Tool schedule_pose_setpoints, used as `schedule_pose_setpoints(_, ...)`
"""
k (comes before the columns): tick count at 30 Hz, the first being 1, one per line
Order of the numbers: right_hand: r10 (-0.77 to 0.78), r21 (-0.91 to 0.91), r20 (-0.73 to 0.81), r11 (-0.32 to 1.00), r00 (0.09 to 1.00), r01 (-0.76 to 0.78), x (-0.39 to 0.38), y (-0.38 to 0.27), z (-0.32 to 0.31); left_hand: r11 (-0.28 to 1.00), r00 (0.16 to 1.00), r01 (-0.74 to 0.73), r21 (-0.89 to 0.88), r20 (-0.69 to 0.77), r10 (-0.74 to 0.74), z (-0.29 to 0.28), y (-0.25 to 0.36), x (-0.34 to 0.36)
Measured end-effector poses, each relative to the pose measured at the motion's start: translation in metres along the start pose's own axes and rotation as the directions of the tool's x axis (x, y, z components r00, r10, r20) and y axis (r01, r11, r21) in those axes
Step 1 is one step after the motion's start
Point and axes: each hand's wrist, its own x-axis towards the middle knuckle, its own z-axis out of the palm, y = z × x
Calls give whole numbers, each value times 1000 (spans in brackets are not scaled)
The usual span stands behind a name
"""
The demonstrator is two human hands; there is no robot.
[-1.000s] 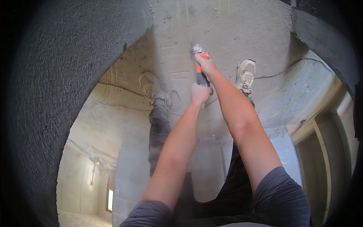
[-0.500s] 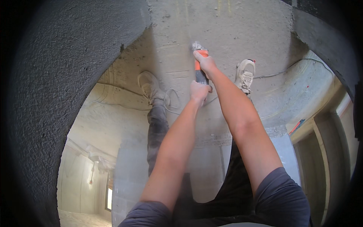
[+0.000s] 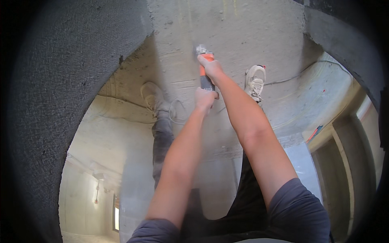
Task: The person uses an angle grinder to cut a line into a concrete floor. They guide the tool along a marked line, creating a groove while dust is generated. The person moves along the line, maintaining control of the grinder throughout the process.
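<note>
I hold an orange and black angle grinder (image 3: 206, 81) in both hands, its dusty metal head pointing away from me and down at the concrete floor (image 3: 259, 36). My right hand (image 3: 211, 68) is closed round the orange front part, just behind the head. Nearer to me, my left hand (image 3: 205, 98) grips the dark rear end of the body. A pale haze of dust hangs round the head, so the disc itself cannot be made out. Short straight grooves (image 3: 183, 84) mark the floor left of the tool.
Rough dark walls (image 3: 81, 60) rise at left and upper right. My shoes (image 3: 255, 83) stand either side of the tool. A thin cable (image 3: 175, 113) loops beside my left foot, and another cable (image 3: 289, 77) runs off right. Red and blue items (image 3: 314, 133) lie farther right.
The whole scene has shifted slightly left in view, the grinder and both hands with it. Dust haze looks thicker around my left foot. Both hands keep their grip.
</note>
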Motion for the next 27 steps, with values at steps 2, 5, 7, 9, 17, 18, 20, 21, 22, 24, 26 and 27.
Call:
schedule_pose_setpoints(2, -10, -16, 13, 1000, 1000, 10, 2, -1, 1, 1000, 1000, 8, 4, -16, -8, 0, 1, 0)
schedule_pose_setpoints(5, -18, 0, 46, 1000, 999, 18, 1, -4, 0, 1000, 1000, 8, -7, -5, -8, -1, 2, 2)
schedule_pose_setpoints(7, -18, 6, 56, 1000, 998, 18, -1, -7, 0, 1000, 1000, 1, -2, -13, -1, 0, 2, 3)
schedule_pose_setpoints(9, -14, -6, 49, 1000, 999, 15, -3, -10, 1, 1000, 999, -10, 21, -47, 11, 2, 1, 2)
schedule_pose_setpoints(17, -62, -7, 32, 998, 998, 63, -3, -15, 1, 999, 998, -40, -12, -44, 39, 2, 11, -3)
schedule_pose_setpoints(18, -74, -21, 19, 997, 997, 74, 1, -14, -1, 999, 998, -42, -9, -47, 41, 3, 12, -2)
schedule_pose_setpoints(20, -65, 20, 36, 998, 997, 64, -6, -19, 2, 999, 998, -43, -7, -46, 42, 1, 12, -1)
schedule_pose_setpoints(21, -60, 42, 44, 997, 997, 59, -10, -21, 4, 999, 998, -43, -5, -45, 43, 0, 12, -1)
schedule_pose_setpoints(22, -61, 37, 33, 998, 998, 59, -10, -22, 4, 999, 998, -42, -4, -39, 42, 0, 13, -1)
schedule_pose_setpoints(24, -61, 28, 11, 998, 998, 60, -9, -24, 5, 999, 999, -40, 0, -29, 40, -1, 15, 0)
schedule_pose_setpoints(26, -58, 36, 25, 998, 998, 57, -1, -20, 3, 999, 999, -35, -5, -28, 35, 0, 17, 0)
schedule_pose_setpoints(27, -57, 40, 31, 998, 998, 56, 3, -18, 2, 999, 999, -32, -8, -28, 32, 1, 18, 0)
